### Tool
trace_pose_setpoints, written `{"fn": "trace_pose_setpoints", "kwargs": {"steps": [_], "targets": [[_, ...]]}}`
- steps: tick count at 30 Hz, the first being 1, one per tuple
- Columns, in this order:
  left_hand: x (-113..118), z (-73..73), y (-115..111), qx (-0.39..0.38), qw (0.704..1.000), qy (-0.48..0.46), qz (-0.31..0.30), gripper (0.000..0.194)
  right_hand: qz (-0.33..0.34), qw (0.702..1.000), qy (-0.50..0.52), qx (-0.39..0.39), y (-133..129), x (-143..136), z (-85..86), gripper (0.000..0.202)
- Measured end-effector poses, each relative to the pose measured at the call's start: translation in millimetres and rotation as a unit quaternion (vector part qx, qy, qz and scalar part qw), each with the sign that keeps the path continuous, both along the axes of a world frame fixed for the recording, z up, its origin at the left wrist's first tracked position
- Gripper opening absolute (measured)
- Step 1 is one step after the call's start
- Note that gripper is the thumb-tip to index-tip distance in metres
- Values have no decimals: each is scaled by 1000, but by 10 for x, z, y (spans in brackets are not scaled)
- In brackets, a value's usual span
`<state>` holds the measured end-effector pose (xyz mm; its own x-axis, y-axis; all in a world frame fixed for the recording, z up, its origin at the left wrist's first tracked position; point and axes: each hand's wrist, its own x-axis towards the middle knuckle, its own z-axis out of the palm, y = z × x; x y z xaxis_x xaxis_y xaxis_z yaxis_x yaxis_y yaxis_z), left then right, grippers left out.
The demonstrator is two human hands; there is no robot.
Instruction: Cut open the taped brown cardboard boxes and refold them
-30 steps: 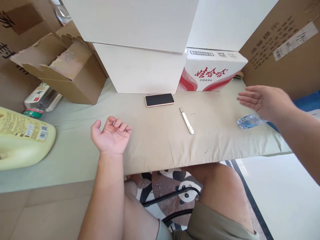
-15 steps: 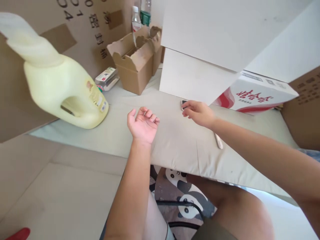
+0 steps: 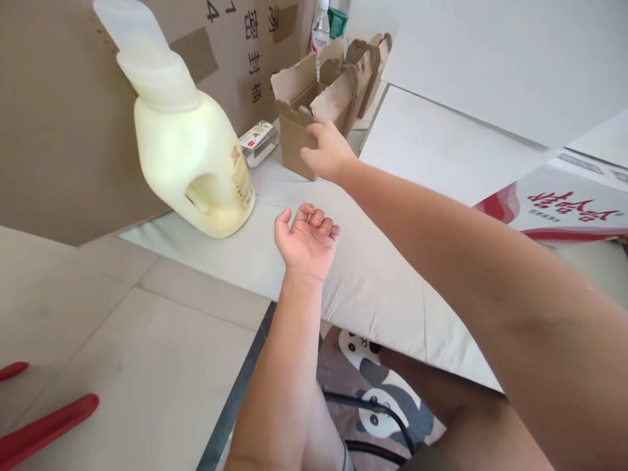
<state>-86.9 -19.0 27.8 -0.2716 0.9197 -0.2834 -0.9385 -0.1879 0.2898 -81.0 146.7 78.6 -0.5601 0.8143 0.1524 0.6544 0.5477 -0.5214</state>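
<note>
My left hand (image 3: 308,242) is palm up above the pale cloth (image 3: 387,281), fingers loosely curled and apart, holding nothing. Farther off, my right hand (image 3: 328,149) is at the near right side of an open brown cardboard box (image 3: 295,140), fingers apart. Whether its fingertips touch the box cannot be made out. Left of the box lies a small white and grey package (image 3: 259,141). A large pale yellow jug (image 3: 189,157) with a handle stands left of that package.
Clear bottles (image 3: 320,31) stand behind the brown box. A big printed carton (image 3: 73,118) fills the back left. White panels (image 3: 441,137) and a red and white box (image 3: 564,199) are at right. Red objects (image 3: 53,422) lie at lower left.
My right hand has moved from the small dark-faced item on the cloth to the brown box. The view has shifted left. My left hand keeps its loose curl.
</note>
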Motion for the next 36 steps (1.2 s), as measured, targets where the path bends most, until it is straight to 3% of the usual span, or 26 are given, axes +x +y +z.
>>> {"fn": "trace_pose_setpoints", "kwargs": {"steps": [3,6,9,12,13,15,18,20,23,28,31,34,36], "targets": [[28,19,-13,-1,1000,16,6,43,2,1000,10,13,20,142,-42,56],[80,38,-15,9,998,53,22,44,-30,993,113,-8,-170,559,-63,43],[124,19,9,-18,977,144,158,42,-75,965,244,-62,-620,1278,-138,28],[145,-50,48,-66,921,234,303,37,-148,929,340,14,-1179,2157,-302,14],[156,-78,60,-70,911,260,312,35,-159,916,366,47,-1356,2436,-361,15],[202,-130,80,-52,909,313,271,32,-171,893,401,108,-1672,2914,-456,29],[348,-185,116,11,912,380,156,36,-150,919,314,184,-1999,3347,-495,24],[475,-214,153,52,905,409,100,42,-102,941,253,203,-2091,3454,-468,21],[637,-267,235,82,887,448,83,47,-54,948,255,183,-2049,3453,-436,21],[762,-350,347,84,873,472,86,53,-133,913,354,150,-1832,3382,-549,36],[797,-364,347,122,826,544,88,51,-166,902,378,126,-1771,3398,-685,39],[830,-364,333,162,774,606,86,47,-233,881,381,156,-1741,3452,-820,41],[846,-380,332,163,757,626,95,46,-276,864,386,169,-1726,3491,-890,49]]}}
